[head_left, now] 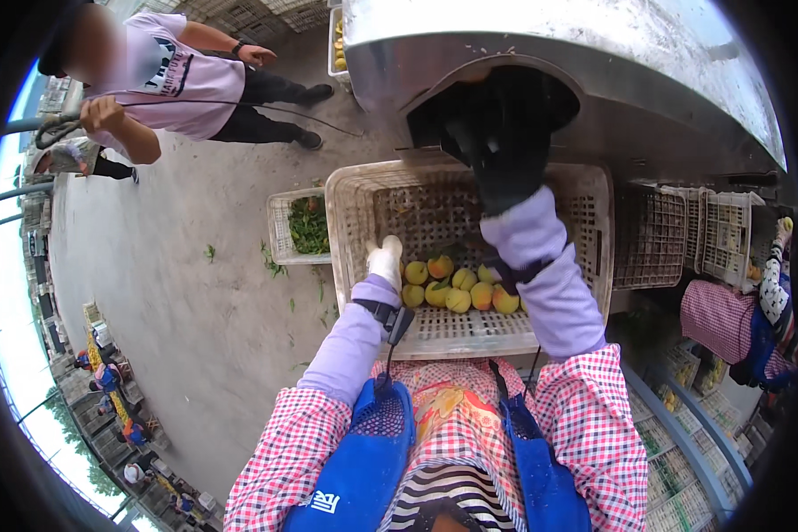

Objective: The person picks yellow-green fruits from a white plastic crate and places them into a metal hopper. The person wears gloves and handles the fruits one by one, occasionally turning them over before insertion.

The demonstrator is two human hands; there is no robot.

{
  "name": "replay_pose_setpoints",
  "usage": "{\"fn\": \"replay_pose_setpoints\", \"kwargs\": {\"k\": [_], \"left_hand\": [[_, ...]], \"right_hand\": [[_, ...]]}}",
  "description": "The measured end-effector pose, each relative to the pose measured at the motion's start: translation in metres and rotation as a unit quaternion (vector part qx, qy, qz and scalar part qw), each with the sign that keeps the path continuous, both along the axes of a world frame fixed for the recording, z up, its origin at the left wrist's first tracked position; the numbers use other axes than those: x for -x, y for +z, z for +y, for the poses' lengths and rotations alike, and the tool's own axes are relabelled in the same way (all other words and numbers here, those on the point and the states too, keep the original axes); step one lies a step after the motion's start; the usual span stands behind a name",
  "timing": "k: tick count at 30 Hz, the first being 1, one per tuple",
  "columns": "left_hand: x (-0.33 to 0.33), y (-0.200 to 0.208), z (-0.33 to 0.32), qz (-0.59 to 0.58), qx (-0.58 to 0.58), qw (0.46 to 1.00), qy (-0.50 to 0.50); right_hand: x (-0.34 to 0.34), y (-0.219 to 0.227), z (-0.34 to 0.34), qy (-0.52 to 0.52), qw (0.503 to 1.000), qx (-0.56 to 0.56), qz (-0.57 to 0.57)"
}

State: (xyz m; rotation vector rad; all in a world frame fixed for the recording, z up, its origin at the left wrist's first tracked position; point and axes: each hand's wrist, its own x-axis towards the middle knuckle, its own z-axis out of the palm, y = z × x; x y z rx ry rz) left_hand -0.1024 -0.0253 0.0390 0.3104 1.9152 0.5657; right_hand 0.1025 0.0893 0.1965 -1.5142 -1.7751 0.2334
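Observation:
A large, worn, off-white plastic crate [470, 344] stands in front of me, with several yellow-red peaches [457, 300] gathered on its near floor. My left hand [384, 260], in a white glove, is inside the crate by its left wall, just left of the peaches. Its thumb and fingertips stand slightly apart, and I see nothing held. Beyond the crate, my right hand [507, 160], in a black glove, reaches into the dark opening [550, 97] of a metal housing [647, 80]. Its fingers merge with the dark there, so whatever they hold is hidden.
A smaller crate of green leaves [282, 232] sits on the concrete floor to the left. Farther left, a person in a pink shirt [186, 80] holds a dark cord. Dark and pale crates [652, 235] stand at right, near another person in checked clothing [718, 315].

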Motion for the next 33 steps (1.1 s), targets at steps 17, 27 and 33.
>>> {"fn": "replay_pose_setpoints", "kwargs": {"k": [17, 27, 33], "left_hand": [[0.002, -0.134, -0.012, -0.358, 0.004, 0.933, 0.023], [-0.032, 0.167, 0.017, -0.508, -0.209, 0.832, -0.076], [-0.003, 0.156, 0.041, -0.504, -0.237, 0.766, -0.321]], "right_hand": [[-0.005, -0.227, -0.118, 0.129, 0.883, 0.402, 0.207], [-0.006, -0.032, -0.112, 0.163, 0.956, 0.144, 0.197], [-0.036, 0.009, -0.103, 0.237, 0.944, 0.124, 0.194]]}}
